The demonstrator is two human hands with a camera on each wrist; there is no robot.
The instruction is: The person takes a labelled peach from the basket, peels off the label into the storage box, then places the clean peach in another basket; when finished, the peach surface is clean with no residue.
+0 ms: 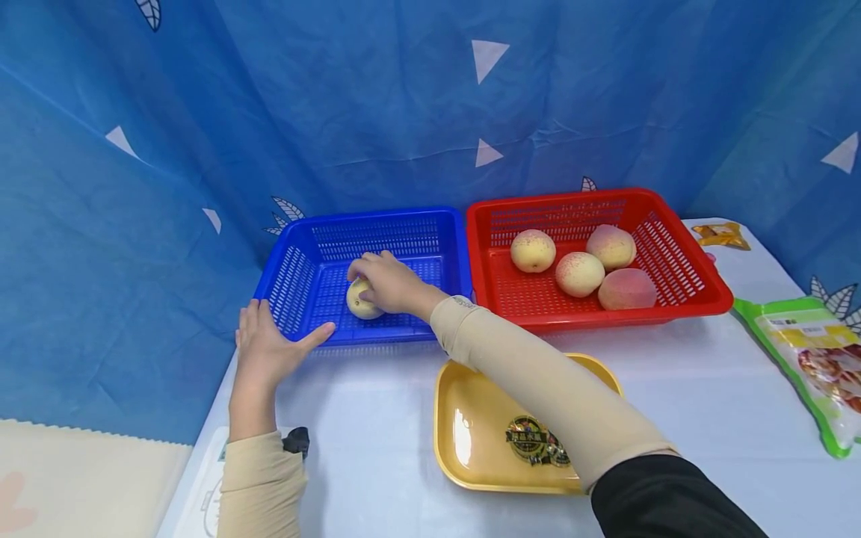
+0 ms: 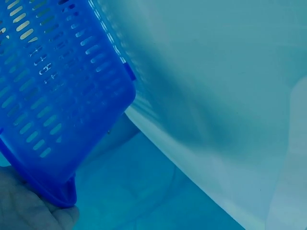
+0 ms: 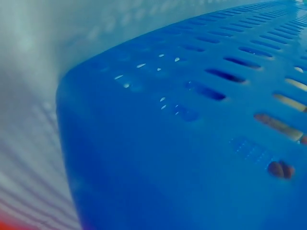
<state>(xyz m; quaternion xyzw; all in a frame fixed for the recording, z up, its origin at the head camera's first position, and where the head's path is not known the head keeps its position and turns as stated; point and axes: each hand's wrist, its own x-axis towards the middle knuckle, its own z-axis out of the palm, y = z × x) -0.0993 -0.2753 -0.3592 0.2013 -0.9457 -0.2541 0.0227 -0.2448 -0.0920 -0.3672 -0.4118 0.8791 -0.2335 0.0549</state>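
In the head view my right hand (image 1: 390, 282) reaches into the blue basket (image 1: 377, 333) and grips a pale yellow round fruit (image 1: 364, 300) near its front wall. At the basket's front left corner is my left hand (image 1: 265, 345), fingers fairly straight along the side and thumb spread out over the front rim. The left wrist view shows part of that left hand (image 2: 31, 206) against the corner of the slotted blue basket (image 2: 91, 139). A blue basket wall (image 3: 139, 158) fills most of the right wrist view; the right hand is mostly hidden there.
A red basket (image 1: 599, 323) holding several peaches (image 1: 580, 274) adjoins the blue one on the right. A yellow tray (image 1: 471, 441) with dark round labels lies in front, partly under my right forearm. At the right are a green-edged food bag (image 1: 807, 351) and a small orange packet (image 1: 721, 235).
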